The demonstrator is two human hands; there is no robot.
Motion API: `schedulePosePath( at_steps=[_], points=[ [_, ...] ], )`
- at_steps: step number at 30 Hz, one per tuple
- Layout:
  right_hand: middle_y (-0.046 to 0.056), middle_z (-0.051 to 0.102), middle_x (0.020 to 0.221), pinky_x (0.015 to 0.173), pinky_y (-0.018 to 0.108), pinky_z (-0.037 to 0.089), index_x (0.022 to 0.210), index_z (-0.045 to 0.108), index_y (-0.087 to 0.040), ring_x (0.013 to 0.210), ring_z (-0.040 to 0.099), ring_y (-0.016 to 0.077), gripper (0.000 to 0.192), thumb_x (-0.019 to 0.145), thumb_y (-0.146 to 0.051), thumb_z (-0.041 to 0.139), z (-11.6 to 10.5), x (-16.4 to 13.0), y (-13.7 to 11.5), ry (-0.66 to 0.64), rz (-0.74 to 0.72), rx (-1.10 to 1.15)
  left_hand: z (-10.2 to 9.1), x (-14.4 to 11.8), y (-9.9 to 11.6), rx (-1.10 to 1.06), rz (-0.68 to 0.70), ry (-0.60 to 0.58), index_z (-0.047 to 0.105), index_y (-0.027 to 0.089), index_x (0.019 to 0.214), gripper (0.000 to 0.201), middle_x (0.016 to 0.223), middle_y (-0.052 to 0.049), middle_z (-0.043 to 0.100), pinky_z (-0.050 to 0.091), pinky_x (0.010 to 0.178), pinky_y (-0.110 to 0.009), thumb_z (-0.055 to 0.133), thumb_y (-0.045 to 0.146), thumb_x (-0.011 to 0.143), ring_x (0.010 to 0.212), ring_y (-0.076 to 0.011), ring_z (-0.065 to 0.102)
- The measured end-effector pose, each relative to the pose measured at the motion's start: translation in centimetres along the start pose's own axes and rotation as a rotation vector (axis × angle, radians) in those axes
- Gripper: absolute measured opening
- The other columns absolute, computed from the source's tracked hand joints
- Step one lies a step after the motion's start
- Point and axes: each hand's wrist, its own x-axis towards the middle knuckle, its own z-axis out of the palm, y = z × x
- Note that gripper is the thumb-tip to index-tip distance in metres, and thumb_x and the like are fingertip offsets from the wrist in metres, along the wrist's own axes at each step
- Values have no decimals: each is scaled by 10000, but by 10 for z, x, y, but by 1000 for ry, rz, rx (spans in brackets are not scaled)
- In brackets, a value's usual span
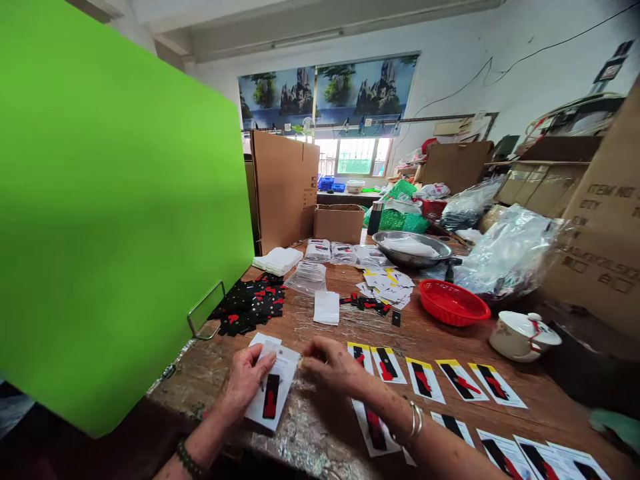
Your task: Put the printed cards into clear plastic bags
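My left hand (pixel 246 377) grips a white packet (pixel 283 381) that has a small hole near its top and a black strip with a red piece on its face. My thumb lies across the front of it. Just beside the packet's right edge is my right hand (pixel 327 365), fingers curled together; whatever is between them is hidden. Under and right of my right forearm, white cards with yellow tops (pixel 425 380) lie in rows, each bearing a black and red piece. Part of another white sheet (pixel 265 339) shows behind the packet.
A tall green panel (pixel 125 200) borders the left. Black and red pieces (pixel 255 303) are heaped near it. Farther back lie a white stack (pixel 327 308), loose cards (pixel 385 287), a red basket (pixel 454 303), a lidded pot (pixel 523 337), a metal pan (pixel 413 250) and cardboard boxes (pixel 285 187).
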Motion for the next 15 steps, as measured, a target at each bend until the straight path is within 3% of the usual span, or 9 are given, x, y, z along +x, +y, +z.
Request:
schedulePosePath(
  at_steps=[3,5,10,15],
  points=[
    [78,648,942,813,282,416,876,651,-150,888,560,197,144,810,-56,565,-24,29,33,228,-27,-331,-14,22,3,63,-7,68,681,144,723,444,617,-12,629,394,510,-245,699,568,594,553,-154,531],
    [115,646,1073,892,303,396,975,668,-139,1012,545,229,218,794,-41,596,-36,48,54,277,-33,-498,-22,37,3,141,23,111,673,150,684,394,587,-5,612,379,503,-241,686,535,598,542,-151,518],
    [104,654,1056,843,295,388,986,677,-153,989,558,235,115,912,-194,598,-45,76,82,193,-34,-766,-28,67,-12,417,86,249,648,181,610,194,541,12,586,358,523,-241,651,375,611,547,-154,507],
    [126,640,1075,797,305,368,962,671,-161,1011,546,247,200,962,-120,476,-39,72,81,124,-81,-879,-30,75,-37,573,184,304,715,187,721,128,703,-44,666,418,641,-293,654,259,634,663,-199,577]
  ],
)
